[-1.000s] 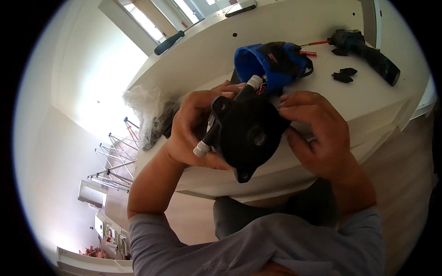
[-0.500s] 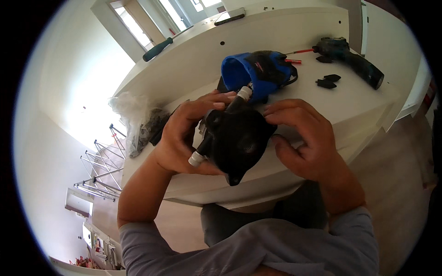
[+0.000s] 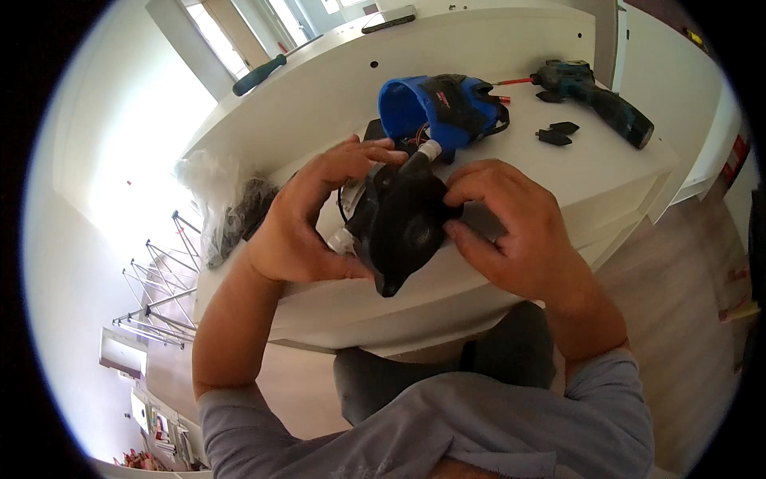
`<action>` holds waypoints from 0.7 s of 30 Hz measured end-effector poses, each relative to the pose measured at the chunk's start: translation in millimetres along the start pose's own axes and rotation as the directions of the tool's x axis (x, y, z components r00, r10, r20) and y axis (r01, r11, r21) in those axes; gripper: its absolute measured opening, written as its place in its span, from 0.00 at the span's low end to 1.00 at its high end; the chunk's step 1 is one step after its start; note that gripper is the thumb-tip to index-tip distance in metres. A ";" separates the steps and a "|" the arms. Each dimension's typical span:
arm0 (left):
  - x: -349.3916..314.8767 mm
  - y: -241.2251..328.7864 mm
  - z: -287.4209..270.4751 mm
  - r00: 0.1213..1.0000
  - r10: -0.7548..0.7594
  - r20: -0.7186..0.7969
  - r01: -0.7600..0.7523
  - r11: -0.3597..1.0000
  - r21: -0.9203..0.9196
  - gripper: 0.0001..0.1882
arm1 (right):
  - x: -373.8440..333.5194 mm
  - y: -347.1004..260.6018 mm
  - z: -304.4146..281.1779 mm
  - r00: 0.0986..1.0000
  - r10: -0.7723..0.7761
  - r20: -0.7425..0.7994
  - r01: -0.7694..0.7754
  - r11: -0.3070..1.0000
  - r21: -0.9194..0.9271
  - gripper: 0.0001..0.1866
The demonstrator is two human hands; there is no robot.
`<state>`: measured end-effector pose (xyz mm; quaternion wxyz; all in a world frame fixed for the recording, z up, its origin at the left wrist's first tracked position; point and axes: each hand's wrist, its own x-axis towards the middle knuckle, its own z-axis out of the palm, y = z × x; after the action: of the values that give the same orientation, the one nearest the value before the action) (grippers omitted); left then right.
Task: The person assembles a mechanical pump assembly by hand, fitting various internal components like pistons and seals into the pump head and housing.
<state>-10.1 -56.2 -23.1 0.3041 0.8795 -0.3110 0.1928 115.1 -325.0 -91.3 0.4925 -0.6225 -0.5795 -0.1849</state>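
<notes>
A black rounded plastic housing (image 3: 403,223) with two pipe stubs ending in white caps hangs tilted above the front edge of a white board surface. My left hand (image 3: 291,211) is wrapped round its left side, thumb beneath and fingers at the top. My right hand (image 3: 511,219) pinches the housing's right edge between thumb and fingers; the fingertips partly hide that spot. Just beyond lies a blue-and-black cup-shaped casing (image 3: 455,108) on its side, its mouth facing me with thin wires showing near it.
At the right lies a cordless driver (image 3: 590,96) with a red-shafted bit, near some small black pointed pieces (image 3: 556,134). A clear plastic bag (image 3: 211,199) sits left. A green-handled screwdriver (image 3: 259,75) and a phone (image 3: 389,18) rest along the raised back ledge.
The black housing has tilted in my hands, showing more of its side. My right fingers, formerly loose beside it, have closed on its right edge. The view has shifted slightly.
</notes>
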 end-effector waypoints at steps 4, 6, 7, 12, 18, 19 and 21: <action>-0.6 0.5 -13.4 0.999 -0.001 0.050 -0.005 0.994 0.109 0.52 | 7.2 -2.1 -4.7 0.999 -0.002 0.048 -0.001 0.999 0.049 0.20; -3.2 -0.3 -20.1 0.996 -0.043 0.078 0.037 0.996 0.080 0.56 | 14.7 -2.7 -9.9 0.997 -0.013 0.073 0.008 0.998 0.064 0.20; -5.3 -0.2 -23.3 0.996 -0.049 0.070 0.040 0.991 0.128 0.54 | 20.1 -2.8 -12.2 0.997 -0.021 0.070 0.016 0.998 0.065 0.19; -10.1 1.3 -36.1 0.996 -0.043 0.078 0.021 0.964 0.265 0.55 | 62.2 2.4 -18.9 0.991 -0.039 0.127 0.038 0.999 0.007 0.16; -12.5 20.8 -52.8 0.998 0.011 0.059 -0.027 0.965 0.262 0.59 | 96.0 18.0 -14.4 0.929 -0.205 0.309 0.228 0.973 -0.042 0.15; -13.4 22.7 -51.7 0.995 0.081 -0.054 -0.064 0.961 0.268 0.53 | 95.6 20.1 -12.4 0.928 -0.221 0.298 0.238 0.971 -0.021 0.16; -17.3 29.4 -51.7 0.995 0.053 -0.090 -0.022 0.948 0.316 0.49 | 92.3 24.1 -8.2 0.936 -0.194 0.295 0.201 0.980 0.007 0.17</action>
<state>-50.0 -33.2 18.2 0.1712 0.9003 -0.2776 0.2882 163.6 -278.3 -23.3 0.3724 -0.5874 -0.7037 -0.1453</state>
